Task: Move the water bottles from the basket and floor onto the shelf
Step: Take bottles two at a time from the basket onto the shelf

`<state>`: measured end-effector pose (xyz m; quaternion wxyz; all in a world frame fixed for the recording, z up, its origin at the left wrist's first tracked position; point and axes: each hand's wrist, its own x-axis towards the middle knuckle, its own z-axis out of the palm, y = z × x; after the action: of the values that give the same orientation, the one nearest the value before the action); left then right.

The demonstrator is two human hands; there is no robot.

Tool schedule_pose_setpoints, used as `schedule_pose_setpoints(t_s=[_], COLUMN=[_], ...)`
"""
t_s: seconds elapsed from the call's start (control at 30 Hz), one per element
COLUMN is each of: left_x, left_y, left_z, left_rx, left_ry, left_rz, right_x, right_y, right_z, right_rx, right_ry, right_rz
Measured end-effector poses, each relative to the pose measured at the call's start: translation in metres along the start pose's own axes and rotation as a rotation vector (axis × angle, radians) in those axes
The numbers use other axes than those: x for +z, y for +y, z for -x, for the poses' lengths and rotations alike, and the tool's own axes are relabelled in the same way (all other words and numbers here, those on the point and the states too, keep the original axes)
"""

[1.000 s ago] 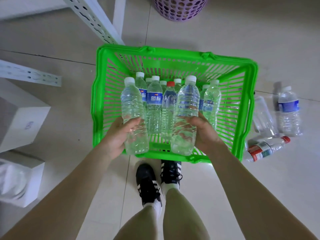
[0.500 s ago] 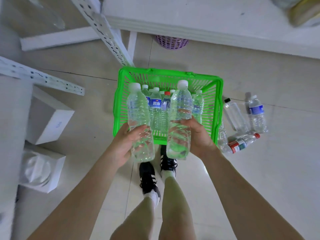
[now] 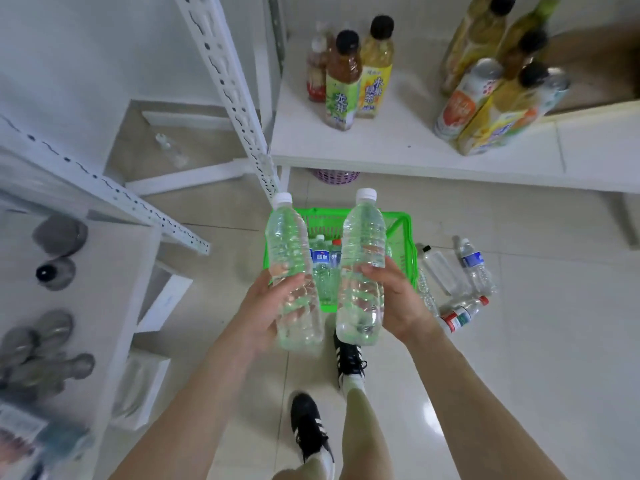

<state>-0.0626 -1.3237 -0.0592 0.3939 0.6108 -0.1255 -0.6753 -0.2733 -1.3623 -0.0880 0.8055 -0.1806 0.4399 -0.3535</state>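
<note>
Clearly the fingers (image 3: 292,279) of the left hand (image 3: 263,306) wrap around the lower half of one clear water bottle (image 3: 292,271), and the right hand (image 3: 398,303) is clamped the same way on a second water bottle (image 3: 362,268); both stand upright, caps up, above the green basket (image 3: 405,244). Each grip sits low on a thin, ribbed wall, so a squeeze could buckle it or let the top-heavy bottle tip. The shelf (image 3: 398,147) ahead already carries tea bottles (image 3: 346,84) and cartons (image 3: 491,109); a careless reach could knock them over. More bottles wait in the basket, and loose floor bottles (image 3: 460,282) beside it are a tripping risk.
</note>
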Motion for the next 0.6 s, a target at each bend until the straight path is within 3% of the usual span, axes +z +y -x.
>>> schedule_pose_setpoints(t_s=[0.6], left_x=[0.077], left_y=[0.121], left_z=[0.176], left_rx=[0.299], left_ry=[-0.234], left_rz=[-0.070], right_x=[0.107], right_y=[-0.154], right_z=[0.174], right_rx=[-0.359], right_ry=[-0.079], right_rz=[0.148])
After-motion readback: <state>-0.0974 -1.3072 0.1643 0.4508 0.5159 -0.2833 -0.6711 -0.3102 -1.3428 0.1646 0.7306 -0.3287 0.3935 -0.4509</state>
